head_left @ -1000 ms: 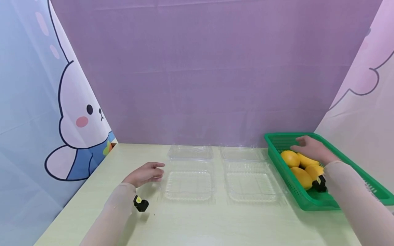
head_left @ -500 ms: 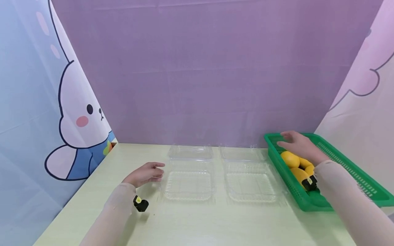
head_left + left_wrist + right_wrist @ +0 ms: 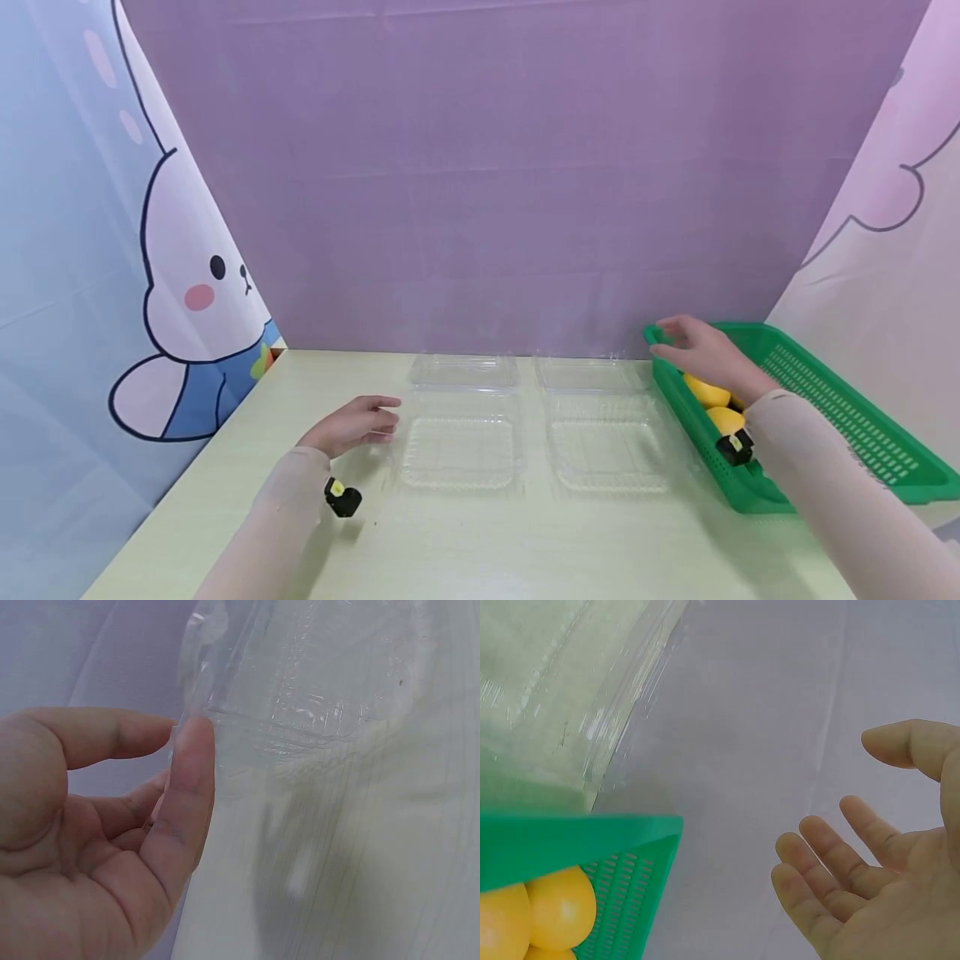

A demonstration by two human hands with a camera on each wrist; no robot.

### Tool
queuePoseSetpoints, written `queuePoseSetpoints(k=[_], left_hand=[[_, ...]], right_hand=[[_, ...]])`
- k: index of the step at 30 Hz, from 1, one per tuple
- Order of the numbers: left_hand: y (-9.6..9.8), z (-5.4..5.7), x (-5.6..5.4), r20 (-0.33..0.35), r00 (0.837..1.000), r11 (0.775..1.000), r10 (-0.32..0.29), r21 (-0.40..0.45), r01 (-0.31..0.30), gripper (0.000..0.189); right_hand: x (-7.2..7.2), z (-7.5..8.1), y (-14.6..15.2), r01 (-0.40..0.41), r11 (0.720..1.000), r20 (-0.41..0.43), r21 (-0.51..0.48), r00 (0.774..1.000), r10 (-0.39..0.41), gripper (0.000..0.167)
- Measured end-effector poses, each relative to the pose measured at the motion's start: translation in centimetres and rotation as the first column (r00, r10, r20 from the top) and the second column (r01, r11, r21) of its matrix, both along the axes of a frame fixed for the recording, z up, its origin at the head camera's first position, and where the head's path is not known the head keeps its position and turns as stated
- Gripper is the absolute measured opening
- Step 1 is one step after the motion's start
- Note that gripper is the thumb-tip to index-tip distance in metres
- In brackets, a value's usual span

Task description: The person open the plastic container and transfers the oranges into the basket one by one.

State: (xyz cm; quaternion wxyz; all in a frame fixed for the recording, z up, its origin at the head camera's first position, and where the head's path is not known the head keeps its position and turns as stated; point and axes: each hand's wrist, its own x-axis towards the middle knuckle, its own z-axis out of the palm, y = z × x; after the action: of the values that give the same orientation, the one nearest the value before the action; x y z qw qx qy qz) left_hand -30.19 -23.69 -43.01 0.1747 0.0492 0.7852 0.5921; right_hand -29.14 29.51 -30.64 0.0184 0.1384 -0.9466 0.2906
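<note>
My left hand hovers beside the left clear plastic clamshell box, thumb and fingers loosely bent. In the left wrist view its fingertips overlap the edge of the clear plastic, with no grip on it showing. Over the back left corner of the green basket is my right hand, its fingers relaxed. The right wrist view shows that hand palm up in the picture, holding nothing. Rounded yellow fruits lie in the basket, partly hidden by the right hand and forearm.
A second clear clamshell box stands between the left one and the basket. Both lids, left lid and right lid, lie folded back. A purple cloth rises behind the pale table.
My right hand has shifted left across the basket, from over the fruits to its back left rim, its forearm now covering more fruit. The left hand has stayed put.
</note>
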Motion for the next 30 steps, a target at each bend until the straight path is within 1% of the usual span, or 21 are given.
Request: queuePoseSetpoints(k=[5, 9, 16, 24, 30], left_hand=[[0.0, 0.0, 0.0, 0.002, 1.0, 1.0, 0.009, -0.017, -0.009, 0.056], [0.1, 0.2, 0.1, -0.003, 1.0, 0.999, 0.005, -0.037, -0.005, 0.058], [0.1, 0.3, 0.1, -0.007, 1.0, 0.999, -0.008, -0.032, 0.008, 0.06], [0.0, 0.2, 0.1, -0.006, 1.0, 0.999, -0.013, -0.045, 0.012, 0.06], [-0.2, 0.5, 0.2, -0.034, 0.999, 0.996, -0.015, -0.083, 0.012, 0.058]], right_hand=[[0.0, -0.3, -0.8, -0.004, 1.0, 0.001, -0.011, 1.0, 0.004, 0.073], [0.0, -0.6, -1.3, -0.008, 1.0, 0.001, -0.021, 1.0, 0.008, 0.072], [-0.2, -1.3, -1.9, -0.022, 0.999, -0.007, -0.027, 1.0, 0.022, 0.067], [-0.5, -2.6, -3.0, -0.036, 0.998, 0.041, -0.054, 0.998, 0.039, 0.067], [-0.5, -3.0, -3.4, -0.036, 0.996, 0.049, -0.083, 0.998, 0.041, 0.065]])
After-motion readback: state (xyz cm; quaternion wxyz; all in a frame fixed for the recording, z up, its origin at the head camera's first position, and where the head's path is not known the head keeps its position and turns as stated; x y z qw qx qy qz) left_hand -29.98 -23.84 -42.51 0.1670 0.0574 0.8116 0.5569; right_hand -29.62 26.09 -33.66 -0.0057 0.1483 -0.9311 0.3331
